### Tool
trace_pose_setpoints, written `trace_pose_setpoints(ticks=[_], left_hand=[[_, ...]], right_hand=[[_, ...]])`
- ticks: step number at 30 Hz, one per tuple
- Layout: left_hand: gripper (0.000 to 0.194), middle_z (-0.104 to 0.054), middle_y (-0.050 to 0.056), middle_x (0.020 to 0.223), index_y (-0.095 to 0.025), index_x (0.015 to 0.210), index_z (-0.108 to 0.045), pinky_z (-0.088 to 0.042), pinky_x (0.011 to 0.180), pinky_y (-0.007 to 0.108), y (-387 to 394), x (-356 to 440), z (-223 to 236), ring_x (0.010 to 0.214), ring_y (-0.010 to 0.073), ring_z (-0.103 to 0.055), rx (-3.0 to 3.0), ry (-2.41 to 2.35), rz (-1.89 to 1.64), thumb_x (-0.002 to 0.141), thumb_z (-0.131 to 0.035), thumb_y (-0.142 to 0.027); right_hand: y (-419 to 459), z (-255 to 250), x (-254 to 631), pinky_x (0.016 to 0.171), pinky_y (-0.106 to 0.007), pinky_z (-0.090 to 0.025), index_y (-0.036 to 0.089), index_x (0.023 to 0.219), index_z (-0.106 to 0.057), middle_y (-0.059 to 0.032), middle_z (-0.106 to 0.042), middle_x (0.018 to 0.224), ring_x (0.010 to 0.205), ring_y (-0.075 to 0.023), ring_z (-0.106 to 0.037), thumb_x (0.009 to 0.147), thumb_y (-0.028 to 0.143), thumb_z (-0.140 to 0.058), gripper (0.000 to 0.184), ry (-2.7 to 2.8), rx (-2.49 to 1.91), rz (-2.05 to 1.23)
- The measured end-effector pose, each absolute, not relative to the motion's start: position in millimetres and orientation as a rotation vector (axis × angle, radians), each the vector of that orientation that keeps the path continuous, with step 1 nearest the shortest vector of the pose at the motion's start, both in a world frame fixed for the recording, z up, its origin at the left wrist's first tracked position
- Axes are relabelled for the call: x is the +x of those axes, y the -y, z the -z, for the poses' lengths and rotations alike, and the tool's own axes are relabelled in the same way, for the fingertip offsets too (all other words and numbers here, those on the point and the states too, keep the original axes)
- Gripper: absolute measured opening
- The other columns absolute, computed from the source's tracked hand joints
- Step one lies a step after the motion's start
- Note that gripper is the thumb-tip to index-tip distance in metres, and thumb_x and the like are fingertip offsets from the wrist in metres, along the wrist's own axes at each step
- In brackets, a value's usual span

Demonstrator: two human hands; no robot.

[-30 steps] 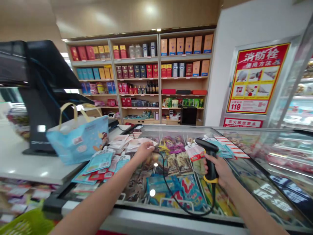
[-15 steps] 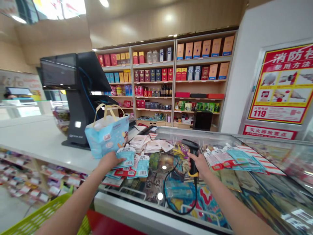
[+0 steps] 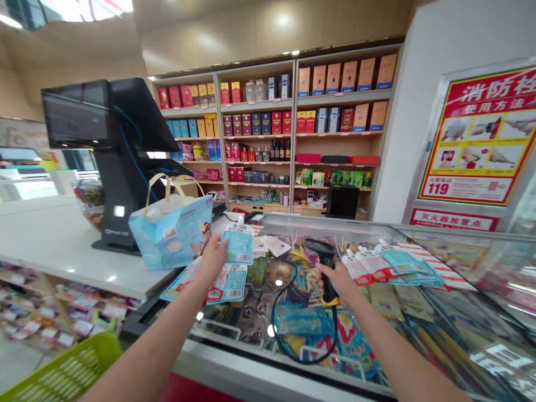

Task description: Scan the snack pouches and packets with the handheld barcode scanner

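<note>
Left hand (image 3: 213,259) pinching what seem 2 blue pouches (image 3: 237,247), right hand (image 3: 337,282) gripping a corded barcode scanner (image 3: 322,248)

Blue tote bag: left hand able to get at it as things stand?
Likely yes. The left hand is right beside the blue tote bag, nothing visibly between them, though it seems to hold pale blue pouches, which may need setting down first.

Shop checkout area indicated. POS terminal (image 3: 113,162) mounted on white counter (image 3: 54,245); handheld barcode scanner (image 3: 329,273) and barcoded pouches (image 3: 230,283) held over glass-topped chest freezer (image 3: 268,360). Packaged goods stocked beneath glass. Wooden wall shelves (image 3: 295,139) lined with boxed and bottled merchandise.
</note>
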State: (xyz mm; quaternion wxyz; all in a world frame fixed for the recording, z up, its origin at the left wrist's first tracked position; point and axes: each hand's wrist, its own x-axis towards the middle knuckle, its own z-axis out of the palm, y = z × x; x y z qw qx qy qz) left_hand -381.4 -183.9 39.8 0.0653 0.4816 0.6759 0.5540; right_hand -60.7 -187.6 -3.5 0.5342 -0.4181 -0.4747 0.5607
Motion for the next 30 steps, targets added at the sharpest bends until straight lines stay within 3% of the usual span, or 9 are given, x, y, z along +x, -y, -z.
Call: trace_pose_setpoints(ticks=[3,6,14,30], left_hand=[[0.016,-0.059,0.001,0.070,-0.019,0.083,-0.054,-0.047,0.064,0.028,141.6,-313.0,-30.5,0.068,0.0175,-0.058,1.240,-1.449,-1.859,0.072,-0.048,-0.030],[0.012,-0.059,0.000,0.072,-0.020,0.080,-0.052,-0.049,0.068,0.028,106.4,-264.8,-10.2,0.069,0.0156,-0.058,1.073,-1.217,-1.918,0.073,-0.050,-0.028],[0.016,-0.062,0.002,0.077,-0.019,0.084,-0.058,-0.050,0.071,0.029,80.5,-262.0,40.4,0.073,0.0168,-0.059,1.088,-1.279,-1.887,0.074,-0.055,-0.031],[0.012,-0.061,0.001,0.072,-0.018,0.082,-0.057,-0.048,0.066,0.025,86.0,-254.9,33.2,0.066,0.0142,-0.056,1.073,-1.199,-1.895,0.077,-0.046,-0.021]], right_hand=[[188.0,2.5,-60.3,0.033,-0.023,-0.042,0.020,0.073,-0.048,0.0054,-0.056,0.048,0.036,-0.0111,-0.050,0.058,0.033,-0.073,0.032,1.162,-0.993,-1.346],[189.0,-0.3,-57.6,0.035,-0.023,-0.043,0.019,0.070,-0.048,0.0039,-0.056,0.047,0.037,-0.0114,-0.051,0.058,0.036,-0.072,0.031,1.174,-0.993,-1.386],[192.0,-0.6,-56.2,0.033,-0.021,-0.040,0.020,0.064,-0.048,0.0062,-0.052,0.045,0.034,-0.0084,-0.045,0.061,0.034,-0.069,0.026,1.269,-1.072,-1.434],[195.1,2.6,-57.8,0.034,-0.022,-0.041,0.018,0.064,-0.049,0.0053,-0.052,0.048,0.036,-0.0086,-0.045,0.064,0.034,-0.069,0.025,1.334,-1.113,-1.489]])
